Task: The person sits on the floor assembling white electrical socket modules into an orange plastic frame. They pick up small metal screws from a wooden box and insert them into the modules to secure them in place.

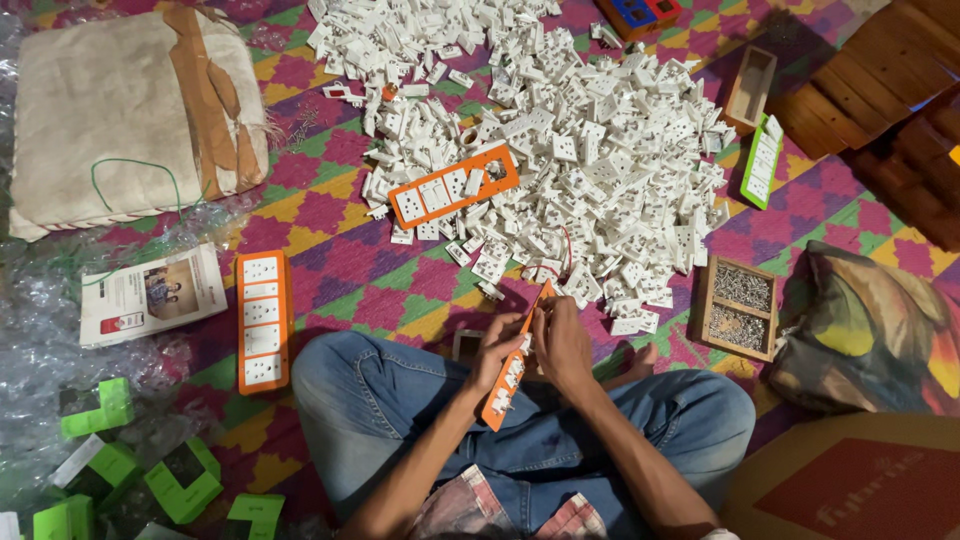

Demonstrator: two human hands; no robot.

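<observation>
We sit cross-legged on a floor covered by a woven mat [340, 270] patterned in purple, green and yellow. A wide heap of white socket modules [570, 150] spreads across the mat ahead of us, with one orange socket strip [455, 185] lying at its near edge and a second orange strip [263, 320] lying flat to our left, beside a printed leaflet [150, 295]. A small wooden box of screws [738, 307] sits to the right of the heap, and green plastic corner pieces [180, 490] rest on clear wrap at lower left. A cloth sack [110, 110] lies at upper left.

Above our lap, both forearms angle inward. Our left hand [497, 350] wraps its fingers around the middle of the orange strip we hold [508, 375], which tilts up and away. Our right hand [562, 340] presses its fingers together against the strip's upper part, just beside the left.
</observation>
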